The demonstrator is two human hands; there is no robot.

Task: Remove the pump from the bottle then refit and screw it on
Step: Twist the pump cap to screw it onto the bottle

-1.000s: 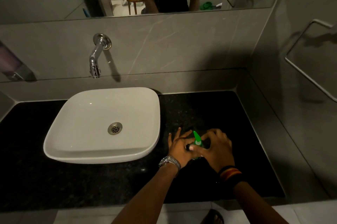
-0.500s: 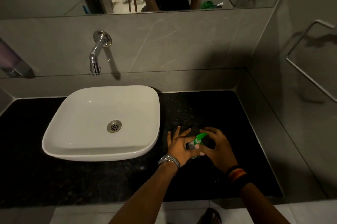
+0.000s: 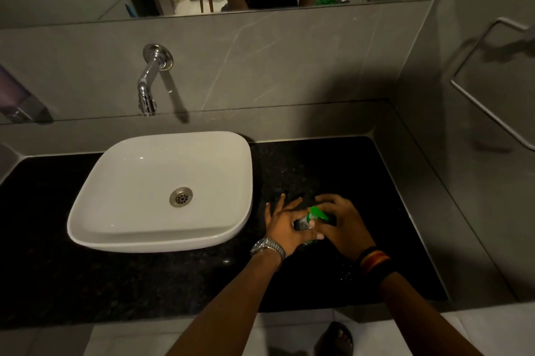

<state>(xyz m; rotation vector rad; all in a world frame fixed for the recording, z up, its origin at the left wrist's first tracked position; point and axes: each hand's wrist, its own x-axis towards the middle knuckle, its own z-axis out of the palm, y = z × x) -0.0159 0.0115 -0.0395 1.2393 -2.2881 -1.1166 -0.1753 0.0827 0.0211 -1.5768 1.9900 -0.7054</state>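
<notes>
A small bottle [image 3: 303,224] with a green pump [image 3: 317,213] on top stands on the black counter [image 3: 318,170], to the right of the basin. My left hand [image 3: 285,224] wraps the bottle's body from the left, its fingers spread. My right hand [image 3: 344,224] grips the pump's collar from the right, fingers curled around it. The green nozzle points to the right. Most of the bottle is hidden between the two hands.
A white basin [image 3: 162,190] sits on the counter at left, under a chrome wall tap [image 3: 149,80]. A grey wall with a metal towel rail [image 3: 489,80] closes the right side. The counter's front edge runs below my wrists.
The green nozzle has turned clockwise, from pointing away and left to pointing right. My right hand has rotated with it. The left hand stays on the bottle.
</notes>
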